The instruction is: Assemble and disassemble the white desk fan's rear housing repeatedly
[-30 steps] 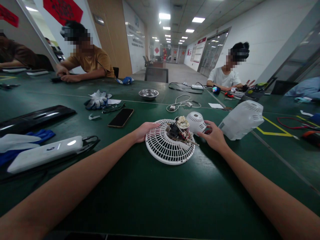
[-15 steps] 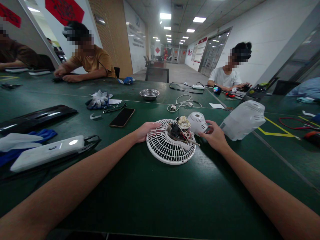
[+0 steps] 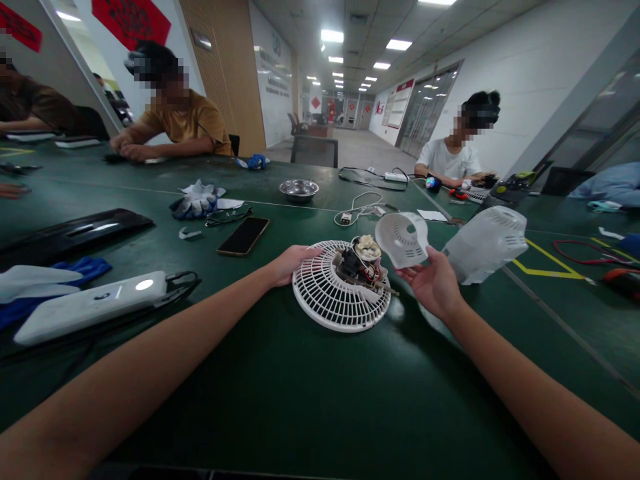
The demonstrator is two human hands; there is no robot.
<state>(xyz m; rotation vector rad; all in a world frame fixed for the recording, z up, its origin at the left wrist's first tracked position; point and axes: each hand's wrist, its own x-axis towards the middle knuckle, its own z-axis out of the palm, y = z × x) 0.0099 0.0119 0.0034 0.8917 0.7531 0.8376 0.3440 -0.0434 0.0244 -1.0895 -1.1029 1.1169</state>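
Note:
A white round fan grille (image 3: 327, 300) lies on the green table in front of me, with an exposed fan motor (image 3: 367, 257) and wires at its centre. My left hand (image 3: 293, 262) grips the grille's left rim, thumb on top and the other fingers hidden beneath. To the right of the motor, my right hand (image 3: 434, 283) holds a white vented motor cover (image 3: 400, 237), its hollow inside turned toward me. The cover is raised off the motor and does not enclose it. A larger translucent white plastic housing (image 3: 485, 247) stands just beyond my right hand.
A phone (image 3: 243, 237), a steel bowl (image 3: 299, 191) and a white cable (image 3: 357, 210) lie farther back. Gloves (image 3: 197, 200), a black panel (image 3: 75, 233) and a white device (image 3: 95, 307) are on the left. Co-workers (image 3: 175, 120) sit across the table.
My right hand has turned the motor cover over, from its domed outside showing to its hollow inside facing me. My left hand and the grille have stayed in place.

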